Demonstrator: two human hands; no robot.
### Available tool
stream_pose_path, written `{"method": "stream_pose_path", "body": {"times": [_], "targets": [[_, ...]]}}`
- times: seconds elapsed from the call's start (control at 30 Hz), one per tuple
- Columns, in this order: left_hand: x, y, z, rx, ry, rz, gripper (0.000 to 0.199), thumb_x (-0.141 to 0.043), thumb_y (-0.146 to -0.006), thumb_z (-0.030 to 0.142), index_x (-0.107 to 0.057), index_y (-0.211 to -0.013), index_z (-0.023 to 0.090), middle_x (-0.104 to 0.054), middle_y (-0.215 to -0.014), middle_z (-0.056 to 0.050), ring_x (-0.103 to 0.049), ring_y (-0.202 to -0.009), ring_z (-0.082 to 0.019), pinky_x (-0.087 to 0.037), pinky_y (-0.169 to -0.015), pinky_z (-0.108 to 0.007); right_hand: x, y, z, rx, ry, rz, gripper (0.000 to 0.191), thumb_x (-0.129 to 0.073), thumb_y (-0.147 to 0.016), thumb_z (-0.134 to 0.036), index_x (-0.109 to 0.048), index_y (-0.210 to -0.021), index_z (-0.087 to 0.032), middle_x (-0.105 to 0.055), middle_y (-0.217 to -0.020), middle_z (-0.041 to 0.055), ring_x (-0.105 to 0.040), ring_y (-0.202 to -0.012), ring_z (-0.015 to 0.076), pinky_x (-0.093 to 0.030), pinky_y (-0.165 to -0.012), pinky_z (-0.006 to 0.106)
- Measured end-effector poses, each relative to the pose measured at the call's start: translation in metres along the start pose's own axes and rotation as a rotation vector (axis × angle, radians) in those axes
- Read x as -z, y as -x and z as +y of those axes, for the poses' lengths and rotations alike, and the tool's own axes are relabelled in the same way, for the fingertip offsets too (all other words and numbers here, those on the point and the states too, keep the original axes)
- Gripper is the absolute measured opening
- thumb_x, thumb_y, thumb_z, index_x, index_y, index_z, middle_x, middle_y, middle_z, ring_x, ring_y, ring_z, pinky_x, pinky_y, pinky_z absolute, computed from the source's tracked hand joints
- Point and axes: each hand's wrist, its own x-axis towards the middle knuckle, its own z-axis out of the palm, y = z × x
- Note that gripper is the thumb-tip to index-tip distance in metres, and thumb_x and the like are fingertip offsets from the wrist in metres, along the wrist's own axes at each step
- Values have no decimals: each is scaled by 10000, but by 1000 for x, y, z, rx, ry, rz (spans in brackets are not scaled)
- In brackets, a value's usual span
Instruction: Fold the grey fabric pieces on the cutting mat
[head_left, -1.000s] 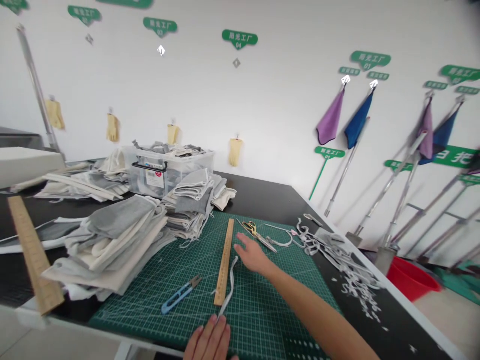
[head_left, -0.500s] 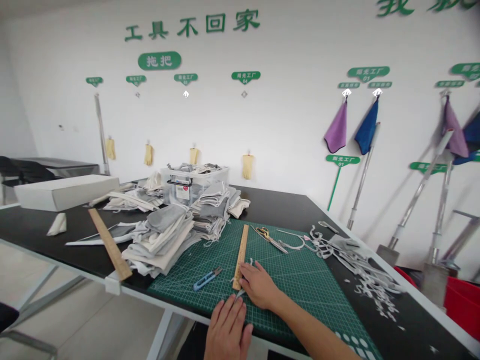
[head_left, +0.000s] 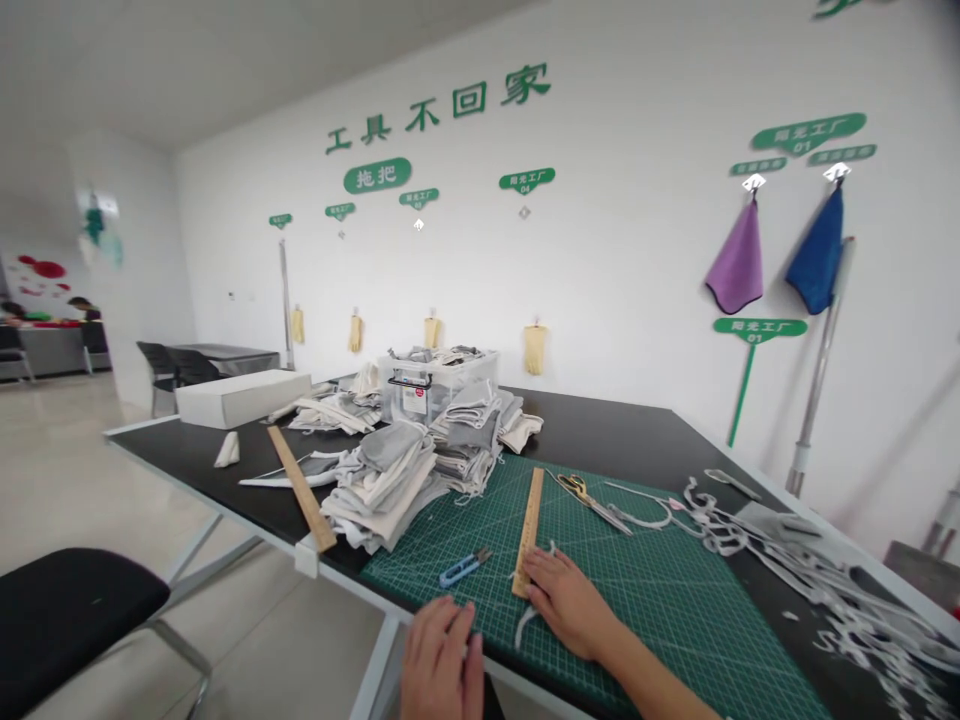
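Observation:
My right hand (head_left: 568, 600) lies with its fingers stretched over the lower end of a wooden ruler (head_left: 531, 515) on the green cutting mat (head_left: 637, 590). A narrow pale grey fabric strip (head_left: 525, 626) runs under this hand, and its ends stick out on both sides. At the mat's front edge is my left hand (head_left: 442, 655), fingers extended and holding nothing I can see, apart from the strip. Blue thread snips (head_left: 463, 568) rest on the mat just beyond it. Gold-handled scissors (head_left: 592, 500) lie right of the ruler.
Stacks of folded grey and cream fabric (head_left: 386, 480) stand on the left, before a clear plastic bin (head_left: 442, 385). A second wooden ruler (head_left: 304, 490) and a white box (head_left: 244, 398) are farther left. Tangled grey strips (head_left: 787, 560) cover the right side. A black chair (head_left: 75, 600) stands at front left.
My left hand has drawn back from the strip and ruler to the mat's front edge. My right hand stays on the ruler. The view has swung left.

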Motion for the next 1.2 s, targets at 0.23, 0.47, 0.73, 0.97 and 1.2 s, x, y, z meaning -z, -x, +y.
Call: {"method": "stream_pose_path", "body": {"times": [0.23, 0.47, 0.73, 0.97, 1.2], "targets": [[53, -40, -131, 1107, -367, -128, 432, -365, -898, 391, -555, -1194, 139, -627, -1049, -130, -573, -1049, -271, -455, -950, -403, -5, 1, 2, 8, -41, 75, 434, -395, -949, -360, -582, -1307, -203, -551, -1377, 81, -492, -1283, 226, -337, -1115, 390], [58, -53, -187, 1312, -346, -342, 736, -353, -820, 648, -508, -1280, 95, -586, -1216, -250, -552, -1140, -410, -441, -920, -524, -4, 0, 0, -23, -8, 61, 444, -376, -953, -366, -597, -1294, -188, -549, -1379, 71, -481, -1296, 214, -332, -1126, 364], [35, -58, -219, 1372, -228, -581, 646, -452, -757, 612, -645, -1051, 71, -647, -1100, -289, -602, -1053, -449, -466, -826, -525, -8, 0, 2, -41, -32, 58, 437, -385, -946, -371, -597, -1297, -220, -557, -1370, 64, -490, -1289, 218, -341, -1122, 374], [45, -61, -233, 1437, -205, -626, 351, -528, -738, 394, -680, -858, 101, -703, -777, -199, -662, -868, -398, -475, -745, -463, -7, -1, 1, -38, -6, 51, 457, -367, -953, -375, -587, -1310, -191, -549, -1378, 68, -484, -1294, 214, -339, -1126, 364], [59, -52, -234, 1366, -249, -478, 358, -545, -868, 473, -631, -965, 140, -677, -875, -54, -646, -813, -180, -504, -788, -375, -9, 0, 4, -53, 14, 37, 452, -365, -953, -398, -592, -1308, -234, -539, -1386, 34, -478, -1299, 198, -345, -1127, 323]]}}
